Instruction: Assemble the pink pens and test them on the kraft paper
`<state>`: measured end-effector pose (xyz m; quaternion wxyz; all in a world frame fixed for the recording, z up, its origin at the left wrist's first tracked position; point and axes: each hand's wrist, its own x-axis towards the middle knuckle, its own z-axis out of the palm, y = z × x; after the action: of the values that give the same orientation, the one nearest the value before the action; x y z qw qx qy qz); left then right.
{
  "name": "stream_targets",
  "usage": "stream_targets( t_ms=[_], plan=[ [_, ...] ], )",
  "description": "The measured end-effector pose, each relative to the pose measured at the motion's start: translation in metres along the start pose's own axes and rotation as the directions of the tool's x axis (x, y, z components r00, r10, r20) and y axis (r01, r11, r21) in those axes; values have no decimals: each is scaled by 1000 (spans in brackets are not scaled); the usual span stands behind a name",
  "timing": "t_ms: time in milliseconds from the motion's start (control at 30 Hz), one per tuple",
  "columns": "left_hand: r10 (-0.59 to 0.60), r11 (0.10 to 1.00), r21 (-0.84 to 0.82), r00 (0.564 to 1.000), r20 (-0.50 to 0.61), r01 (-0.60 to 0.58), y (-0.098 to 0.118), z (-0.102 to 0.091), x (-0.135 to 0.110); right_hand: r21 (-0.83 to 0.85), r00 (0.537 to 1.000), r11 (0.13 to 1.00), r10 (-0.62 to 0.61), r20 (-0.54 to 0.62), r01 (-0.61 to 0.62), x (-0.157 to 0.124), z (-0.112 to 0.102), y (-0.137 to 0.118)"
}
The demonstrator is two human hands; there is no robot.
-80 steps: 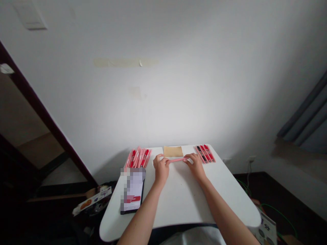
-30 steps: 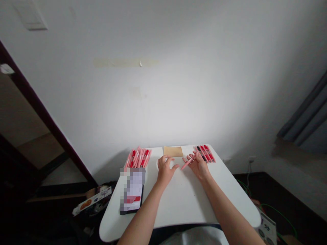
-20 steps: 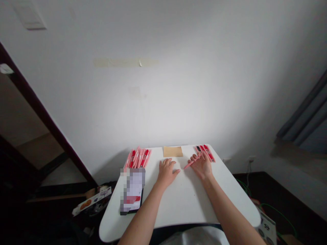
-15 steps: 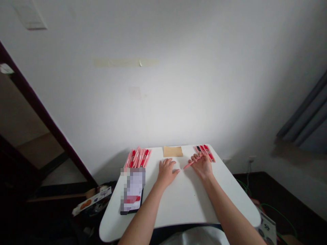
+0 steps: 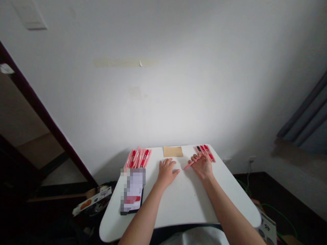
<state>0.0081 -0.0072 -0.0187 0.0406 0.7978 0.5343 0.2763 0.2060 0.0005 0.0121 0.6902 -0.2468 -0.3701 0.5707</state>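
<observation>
Palm up, my right hand [image 5: 203, 166] has its fingers curled round a pink pen [image 5: 188, 165], whose end points left toward the middle of the table. Part of the pen is hidden by the fingers. My left hand [image 5: 167, 172] lies palm down on the white table [image 5: 178, 204], fingers spread, with nothing in it. Just beyond my right hand is a row of pink, red and black pens [image 5: 209, 153]. A larger bunch of pink and red pens [image 5: 138, 158] lies at the far left.
A tan piece of paper [image 5: 173, 151] lies at the table's back edge by the wall. On the left stands a phone [image 5: 135, 190], its screen partly blurred out. A box with orange print [image 5: 92, 201] is on the floor side at left; green cables [image 5: 278, 212] run at right.
</observation>
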Motion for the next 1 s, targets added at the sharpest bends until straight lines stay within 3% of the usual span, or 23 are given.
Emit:
stream_targets(
  t_ms=[233, 533, 833, 1000],
  plan=[
    [-5, 1000, -2, 1000, 10, 5, 1, -1, 1, 39, 999, 998, 40, -13, -39, 0, 0, 0],
    [-21, 999, 43, 999, 49, 19, 3, -5, 0, 388, 988, 910, 152, 22, -149, -1, 1, -4],
    [-23, 999, 44, 999, 38, 21, 2, -3, 0, 363, 989, 923, 148, -18, -132, 0, -1, 2],
    [-23, 999, 42, 999, 22, 22, 3, -7, 1, 265, 994, 960, 102, -39, -88, 3, -6, 8]
  ],
)
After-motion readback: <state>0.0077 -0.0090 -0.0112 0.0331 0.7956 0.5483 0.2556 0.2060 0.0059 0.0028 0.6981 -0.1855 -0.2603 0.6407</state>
